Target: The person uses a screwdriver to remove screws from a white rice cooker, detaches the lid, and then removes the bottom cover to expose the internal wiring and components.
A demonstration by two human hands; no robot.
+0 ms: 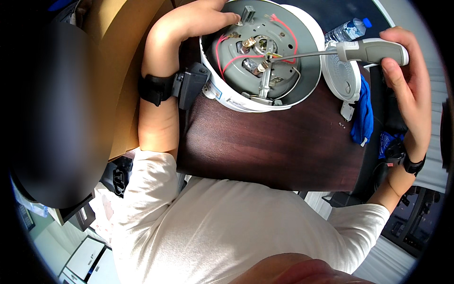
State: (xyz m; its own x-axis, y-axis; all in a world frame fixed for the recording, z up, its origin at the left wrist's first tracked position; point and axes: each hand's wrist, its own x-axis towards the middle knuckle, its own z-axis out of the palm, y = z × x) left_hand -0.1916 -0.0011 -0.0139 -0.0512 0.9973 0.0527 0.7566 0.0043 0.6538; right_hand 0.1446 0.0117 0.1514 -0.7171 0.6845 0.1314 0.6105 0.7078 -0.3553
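Note:
A round white appliance housing [309,52], like a rice cooker turned over, lies with its grey inside exposed. Red wires [242,57], metal brackets and a central fitting show within it. My left hand [196,21] reaches over its left rim, thumb beside an upright metal bracket [247,15]; its other fingers are partly cut off by the picture's edge. In my right hand [409,80] is a screwdriver [373,51] with a grey and white handle. Its shaft slants left into the housing, with the tip by the central fitting; exact contact is hard to make out.
On the dark brown table [265,146], a white round cover [341,78] lies right of the housing, near a blue cloth [363,113] and tiny loose bits [342,125]. A blue-capped bottle [349,30] lies behind. Cardboard [130,85] stands along the left.

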